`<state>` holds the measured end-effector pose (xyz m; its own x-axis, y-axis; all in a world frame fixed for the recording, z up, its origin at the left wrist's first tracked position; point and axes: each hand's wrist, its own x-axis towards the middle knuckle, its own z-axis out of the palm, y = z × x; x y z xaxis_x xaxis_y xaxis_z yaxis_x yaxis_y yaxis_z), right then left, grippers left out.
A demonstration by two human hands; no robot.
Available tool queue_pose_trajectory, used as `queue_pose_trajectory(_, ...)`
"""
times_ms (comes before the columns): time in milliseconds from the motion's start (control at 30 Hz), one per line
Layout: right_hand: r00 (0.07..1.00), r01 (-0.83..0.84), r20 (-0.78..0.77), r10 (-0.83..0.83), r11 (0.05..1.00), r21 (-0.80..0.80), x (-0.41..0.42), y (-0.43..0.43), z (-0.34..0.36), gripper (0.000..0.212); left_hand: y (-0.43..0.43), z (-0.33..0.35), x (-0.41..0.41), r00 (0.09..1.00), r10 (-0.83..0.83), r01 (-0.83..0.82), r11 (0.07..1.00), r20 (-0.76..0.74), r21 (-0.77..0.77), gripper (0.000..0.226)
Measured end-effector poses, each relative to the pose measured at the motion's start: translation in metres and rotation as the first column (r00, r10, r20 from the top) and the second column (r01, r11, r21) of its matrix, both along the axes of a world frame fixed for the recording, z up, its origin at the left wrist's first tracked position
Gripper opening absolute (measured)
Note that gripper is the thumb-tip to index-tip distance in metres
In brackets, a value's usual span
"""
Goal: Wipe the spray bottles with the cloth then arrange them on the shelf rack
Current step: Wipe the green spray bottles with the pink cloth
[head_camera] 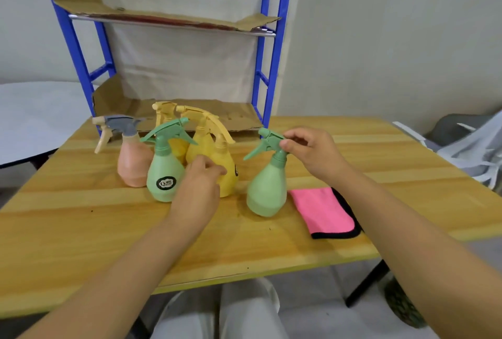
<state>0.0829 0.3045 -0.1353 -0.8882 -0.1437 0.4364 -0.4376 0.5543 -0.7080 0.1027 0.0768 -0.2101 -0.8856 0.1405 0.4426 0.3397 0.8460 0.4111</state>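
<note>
Several spray bottles stand on the wooden table (81, 230). A green bottle (267, 189) stands apart at the right; my right hand (312, 154) pinches its trigger head. In the cluster to the left are a labelled green bottle (163, 173), a pink bottle with a grey head (133, 165) and yellow bottles (202, 146). My left hand (201, 184) is among them, fingers loosely curled against a yellow bottle; I cannot tell whether it grips it. A folded pink cloth with black trim (323, 211) lies right of the lone green bottle.
The blue shelf rack (269, 67) stands at the table's far edge, its shelves lined with cardboard (217, 113). A white round table (32, 118) sits at the left. Grey chairs (467, 146) are at the right.
</note>
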Motion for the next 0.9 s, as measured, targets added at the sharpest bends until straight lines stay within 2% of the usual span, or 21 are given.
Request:
queue_pose_trajectory(200,0.999,-0.033,-0.027,0.032,0.999,-0.007,-0.017,0.005,-0.009,0.005,0.013,-0.002,-0.027,0.996,-0.092,0.093,0.995,0.006,-0.036,0.045)
queue_pose_trajectory(300,0.999,-0.028,-0.032,0.028,1.0,-0.001,-0.026,0.006,-0.012,0.011,0.016,-0.002,-0.039,0.992,-0.129,0.129,0.991,0.004,-0.047,0.046)
queue_pose_trajectory(433,0.999,-0.022,-0.03,0.022,1.0,0.004,-0.035,0.004,-0.013,0.004,0.018,-0.001,-0.051,0.989,-0.151,0.151,0.988,0.01,-0.038,0.046)
queue_pose_trajectory(700,0.996,-0.071,-0.053,0.071,0.997,0.0,-0.03,-0.007,-0.015,0.007,0.017,-0.004,-0.042,0.999,0.01,-0.017,0.984,0.042,0.177,0.037)
queue_pose_trajectory(800,0.994,-0.106,0.025,0.107,0.994,-0.016,-0.024,0.003,-0.014,0.024,0.017,-0.001,-0.035,0.997,0.037,-0.058,0.949,0.073,0.309,0.034)
queue_pose_trajectory(867,0.997,-0.043,0.065,0.042,0.999,0.019,-0.017,0.023,-0.019,0.034,0.017,0.0,-0.027,0.994,0.028,-0.066,0.919,0.101,0.389,0.028)
queue_pose_trajectory(900,0.995,0.032,0.087,-0.04,0.996,0.088,-0.013,0.036,-0.023,0.034,0.017,-0.001,-0.022,0.994,0.023,-0.065,0.907,0.105,0.415,0.024)
